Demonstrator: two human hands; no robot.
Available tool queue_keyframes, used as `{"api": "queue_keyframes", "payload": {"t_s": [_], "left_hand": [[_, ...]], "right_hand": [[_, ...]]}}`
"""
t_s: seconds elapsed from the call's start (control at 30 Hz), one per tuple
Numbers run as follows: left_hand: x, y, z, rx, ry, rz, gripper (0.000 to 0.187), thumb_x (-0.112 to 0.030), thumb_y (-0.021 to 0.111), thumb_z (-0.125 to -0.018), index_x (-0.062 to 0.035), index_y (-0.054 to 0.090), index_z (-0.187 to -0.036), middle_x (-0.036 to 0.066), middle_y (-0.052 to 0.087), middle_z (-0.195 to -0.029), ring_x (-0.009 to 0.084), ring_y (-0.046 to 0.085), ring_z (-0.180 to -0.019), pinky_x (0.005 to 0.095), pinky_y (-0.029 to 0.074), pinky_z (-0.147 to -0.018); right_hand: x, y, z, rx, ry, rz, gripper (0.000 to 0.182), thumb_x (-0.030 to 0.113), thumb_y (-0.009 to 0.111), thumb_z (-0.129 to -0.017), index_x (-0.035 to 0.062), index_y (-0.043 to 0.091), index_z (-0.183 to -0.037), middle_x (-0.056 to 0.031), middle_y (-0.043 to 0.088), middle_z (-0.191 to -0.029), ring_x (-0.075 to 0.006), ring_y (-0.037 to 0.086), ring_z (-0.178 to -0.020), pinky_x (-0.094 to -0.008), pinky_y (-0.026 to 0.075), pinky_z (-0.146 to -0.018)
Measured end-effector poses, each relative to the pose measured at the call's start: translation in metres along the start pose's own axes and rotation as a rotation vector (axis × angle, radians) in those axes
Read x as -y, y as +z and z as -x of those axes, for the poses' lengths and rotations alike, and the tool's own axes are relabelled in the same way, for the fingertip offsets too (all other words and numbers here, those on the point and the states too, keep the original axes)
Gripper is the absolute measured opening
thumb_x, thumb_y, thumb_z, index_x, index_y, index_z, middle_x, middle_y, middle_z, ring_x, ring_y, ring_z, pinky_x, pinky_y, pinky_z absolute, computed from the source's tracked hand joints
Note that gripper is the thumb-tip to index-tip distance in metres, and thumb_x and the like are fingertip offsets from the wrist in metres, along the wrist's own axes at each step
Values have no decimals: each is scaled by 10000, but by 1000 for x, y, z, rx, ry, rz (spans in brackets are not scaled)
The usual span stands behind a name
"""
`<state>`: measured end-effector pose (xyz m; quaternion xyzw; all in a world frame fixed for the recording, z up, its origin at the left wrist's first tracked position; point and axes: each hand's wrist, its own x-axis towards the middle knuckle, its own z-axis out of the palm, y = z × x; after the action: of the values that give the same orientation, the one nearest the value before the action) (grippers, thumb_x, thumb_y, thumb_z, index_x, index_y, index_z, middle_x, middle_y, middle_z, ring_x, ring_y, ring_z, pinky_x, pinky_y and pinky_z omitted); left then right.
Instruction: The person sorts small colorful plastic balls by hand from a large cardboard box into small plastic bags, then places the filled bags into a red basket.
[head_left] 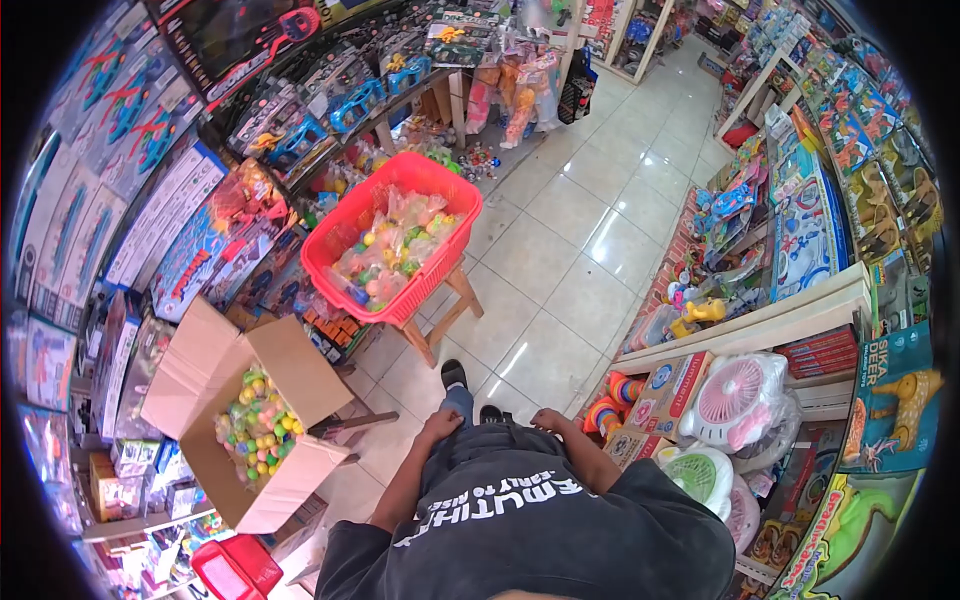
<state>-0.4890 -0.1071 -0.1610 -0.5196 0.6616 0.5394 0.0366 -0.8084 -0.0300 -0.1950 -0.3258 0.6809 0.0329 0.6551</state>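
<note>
My left hand [438,426] hangs low beside my left thigh, over the blue trouser leg. My right hand [549,421] hangs at my other side, close to the dark trousers. Both look small from above, and their fingers are too hidden to show whether they are curled; no held object shows. Ahead and to the left, a red plastic basket [446,262] stands on a wooden stool [462,300], with bagged colourful balls [400,245] inside. Nearer my left arm is an open cardboard box [300,370] holding colourful small balls [258,425].
A tiled aisle [560,230] runs ahead between toy shelves. Boxed toys [205,240] line the left side. On the right are a pink fan [735,395], a green fan [697,478] and a wooden shelf edge [760,310]. A red container [236,570] sits at lower left.
</note>
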Motion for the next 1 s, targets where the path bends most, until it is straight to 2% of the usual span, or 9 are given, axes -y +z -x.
{"api": "queue_keyframes", "payload": {"t_s": [0.07, 0.17, 0.27, 0.4, 0.53, 0.63, 0.73, 0.8, 1.0], "left_hand": [[8, 8, 11, -106, 57, 30, 349, -346, 579, -799, -61, 597, -1001, 139, 639, -919, 273, 611, -875, 355, 467, -762], [22, 14, 31, -152, -4, 62, 362, -358, 583, -789, -60, 602, -995, 148, 637, -921, 271, 611, -876, 356, 467, -766], [40, 22, 54, -125, -116, 147, 380, -375, 586, -784, -58, 603, -995, 159, 632, -935, 273, 606, -889, 358, 465, -778], [107, 48, 62, -157, -175, 214, 423, -408, 556, -800, -59, 603, -1034, 154, 627, -993, 272, 593, -937, 347, 454, -814], [130, 53, 103, -205, -261, 339, 441, -418, 545, -803, -62, 602, -1056, 164, 620, -1025, 272, 589, -965, 347, 448, -842], [157, 50, 136, -216, -285, 505, 443, -420, 553, -793, -57, 609, -1041, 170, 624, -1013, 273, 588, -970, 353, 451, -844], [191, 51, 171, -304, -303, 417, 442, -424, 557, -785, -43, 619, -1002, 163, 638, -959, 272, 601, -927, 354, 461, -814], [211, 50, 198, -371, -213, 419, 441, -424, 566, -777, -31, 624, -970, 158, 647, -918, 272, 612, -888, 350, 468, -791], [242, 54, 274, -532, -239, 515, 334, -323, 538, -824, -34, 620, -971, 164, 644, -913, 262, 616, -887, 336, 464, -795]], "right_hand": [[7, 9, -1, 16, 12, 31, 349, 328, 591, -769, 60, 584, -994, -93, 627, -894, -201, 604, -755, -379, 505, -606], [26, 20, 11, 44, -100, 31, 331, 306, 587, -765, 63, 579, -989, -78, 625, -887, -171, 613, -731, -298, 492, -535], [37, 32, 8, 16, -178, 9, 305, 291, 583, -764, 70, 578, -974, -64, 625, -881, -154, 614, -731, -292, 492, -542], [48, 46, 11, 1, -208, 28, 283, 282, 583, -760, 85, 582, -963, -51, 623, -867, -144, 605, -703, -286, 486, -537], [56, 71, 11, 14, -157, 105, 303, 301, 598, -758, 85, 582, -969, -59, 623, -850, -154, 605, -710, -295, 486, -539], [69, 107, 10, 17, -166, 171, 285, 301, 604, -760, 81, 594, -941, -66, 621, -825, -155, 593, -687, -309, 484, -535], [84, 152, 6, 16, -215, 234, 227, 261, 594, -769, 77, 605, -902, -60, 616, -800, -138, 577, -656, -301, 478, -522], [96, 184, 4, 58, -277, 255, 208, 241, 586, -774, 71, 602, -893, -54, 615, -787, -130, 579, -649, -286, 477, -513], [122, 272, 9, 119, -296, 272, 235, 283, 568, -787, 87, 601, -912, -33, 621, -800, -133, 591, -657, -286, 494, -542]]}}
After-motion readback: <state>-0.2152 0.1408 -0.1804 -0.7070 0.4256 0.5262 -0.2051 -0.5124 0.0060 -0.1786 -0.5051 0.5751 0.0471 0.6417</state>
